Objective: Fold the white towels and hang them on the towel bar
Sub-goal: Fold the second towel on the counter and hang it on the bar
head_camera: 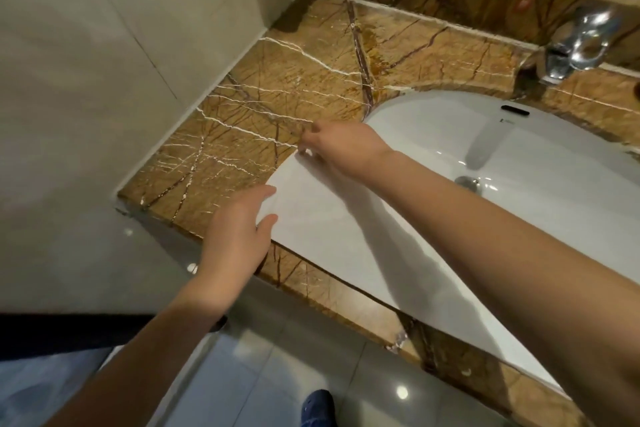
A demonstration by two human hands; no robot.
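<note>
White towel [346, 236] spread flat on brown marble counter [277, 90], partly over sink [519, 156]. Right hand [343, 146]: fingers pinching far corner. Left hand [239, 229]: fingers open, resting flat on near edge.

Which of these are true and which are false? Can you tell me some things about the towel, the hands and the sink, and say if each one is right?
1. The white towel lies spread on the marble counter. True.
2. The right hand is at the towel's far corner. True.
3. The left hand is holding the tap. False: it rests at the towel's near left edge.
4. The towel is already hanging on a bar. False: it lies on the counter, and no bar is in view.
5. The sink is full of water. False: its drain is bare.
</note>
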